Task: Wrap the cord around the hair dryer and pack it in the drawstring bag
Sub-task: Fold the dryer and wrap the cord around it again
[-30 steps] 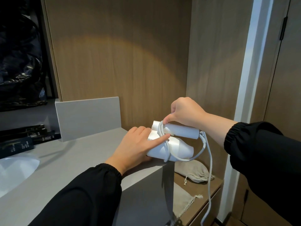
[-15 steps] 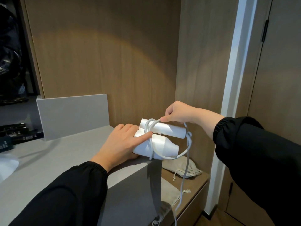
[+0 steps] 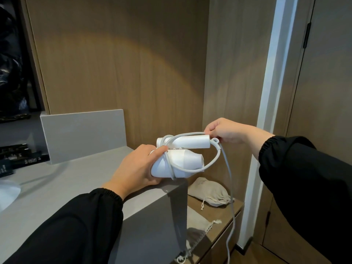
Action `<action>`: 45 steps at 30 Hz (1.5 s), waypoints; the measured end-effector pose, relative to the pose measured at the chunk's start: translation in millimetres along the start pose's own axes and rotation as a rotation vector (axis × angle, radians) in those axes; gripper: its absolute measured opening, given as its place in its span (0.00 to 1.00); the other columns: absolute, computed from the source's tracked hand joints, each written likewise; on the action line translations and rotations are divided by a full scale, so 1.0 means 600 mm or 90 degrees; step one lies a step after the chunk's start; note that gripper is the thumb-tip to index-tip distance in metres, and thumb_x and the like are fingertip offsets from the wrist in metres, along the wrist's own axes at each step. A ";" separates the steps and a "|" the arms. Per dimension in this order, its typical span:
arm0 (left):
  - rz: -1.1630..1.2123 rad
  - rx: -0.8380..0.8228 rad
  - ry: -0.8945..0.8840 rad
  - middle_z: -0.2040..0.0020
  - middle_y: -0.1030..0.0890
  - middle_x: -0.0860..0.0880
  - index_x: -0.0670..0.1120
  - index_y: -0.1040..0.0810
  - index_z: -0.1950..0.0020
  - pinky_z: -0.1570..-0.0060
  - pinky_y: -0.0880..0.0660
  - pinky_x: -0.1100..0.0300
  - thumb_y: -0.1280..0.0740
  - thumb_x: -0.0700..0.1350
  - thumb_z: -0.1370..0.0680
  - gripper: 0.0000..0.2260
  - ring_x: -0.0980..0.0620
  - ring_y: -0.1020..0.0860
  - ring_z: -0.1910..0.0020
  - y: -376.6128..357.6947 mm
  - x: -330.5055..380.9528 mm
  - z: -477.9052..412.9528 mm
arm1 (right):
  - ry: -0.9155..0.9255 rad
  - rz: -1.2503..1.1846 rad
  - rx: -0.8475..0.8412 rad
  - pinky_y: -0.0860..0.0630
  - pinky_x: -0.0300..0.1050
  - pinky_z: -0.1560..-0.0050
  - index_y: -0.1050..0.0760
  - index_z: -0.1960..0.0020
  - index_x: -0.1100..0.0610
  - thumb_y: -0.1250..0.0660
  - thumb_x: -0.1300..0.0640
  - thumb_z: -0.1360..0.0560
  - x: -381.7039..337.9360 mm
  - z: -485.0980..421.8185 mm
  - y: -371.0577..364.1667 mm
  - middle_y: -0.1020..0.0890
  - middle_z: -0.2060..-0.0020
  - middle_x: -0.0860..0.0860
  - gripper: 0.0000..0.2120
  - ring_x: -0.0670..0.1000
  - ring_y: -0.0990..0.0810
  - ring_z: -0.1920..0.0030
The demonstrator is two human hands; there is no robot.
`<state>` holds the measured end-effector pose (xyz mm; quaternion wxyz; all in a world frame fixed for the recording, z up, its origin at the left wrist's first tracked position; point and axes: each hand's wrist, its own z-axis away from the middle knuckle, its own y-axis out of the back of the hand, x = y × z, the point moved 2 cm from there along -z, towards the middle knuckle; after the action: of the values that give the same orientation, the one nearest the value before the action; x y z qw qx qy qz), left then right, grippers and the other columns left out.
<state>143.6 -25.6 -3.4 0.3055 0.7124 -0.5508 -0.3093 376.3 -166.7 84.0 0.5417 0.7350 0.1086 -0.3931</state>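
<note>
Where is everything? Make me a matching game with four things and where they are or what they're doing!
Things:
1. white plastic hair dryer
2. pale grey cord
3. plump beige cloth drawstring bag
4. right hand

Places or states:
A. lying on the low wooden shelf
B. pinching the cord at the dryer's handle
C. gripped by the left hand at the grey counter's corner
D. looped round the dryer, its rest hanging down

Pairs: 1-C, 2-D, 3-A, 4-B.
</note>
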 end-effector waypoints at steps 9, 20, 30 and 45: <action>0.187 0.060 0.105 0.47 0.22 0.56 0.57 0.34 0.35 0.56 0.24 0.59 0.25 0.54 0.36 0.32 0.55 0.26 0.53 0.011 0.011 0.001 | -0.045 0.052 0.084 0.31 0.44 0.69 0.23 0.67 0.62 0.37 0.47 0.21 0.045 0.002 -0.008 0.27 0.76 0.54 0.23 0.51 0.34 0.76; 0.349 0.129 0.337 0.48 0.25 0.54 0.62 0.42 0.36 0.56 0.26 0.56 0.24 0.52 0.33 0.34 0.49 0.24 0.52 0.005 -0.005 0.011 | -0.018 0.320 0.101 0.28 0.46 0.61 0.26 0.66 0.59 0.47 0.41 0.19 0.051 0.011 -0.084 0.24 0.69 0.53 0.27 0.54 0.24 0.66; 0.244 0.140 0.392 0.49 0.27 0.55 0.60 0.42 0.34 0.54 0.22 0.52 0.26 0.55 0.33 0.34 0.47 0.24 0.54 0.014 -0.007 0.011 | 0.059 0.648 0.026 0.32 0.40 0.70 0.29 0.55 0.57 0.49 0.44 0.18 -0.031 0.045 -0.195 0.28 0.70 0.49 0.19 0.46 0.28 0.72; 0.000 0.098 0.337 0.49 0.23 0.49 0.55 0.44 0.28 0.63 0.25 0.56 0.28 0.56 0.35 0.40 0.47 0.24 0.54 0.007 -0.020 0.006 | 0.196 0.465 0.105 0.27 0.36 0.61 0.35 0.32 0.52 0.38 0.57 0.20 -0.073 0.089 -0.196 0.27 0.59 0.46 0.18 0.46 0.26 0.65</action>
<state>135.5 -15.2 -1.1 0.3839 0.7897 -0.4734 -0.0697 254.0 -156.2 25.3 0.5626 0.8164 -0.1116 -0.0673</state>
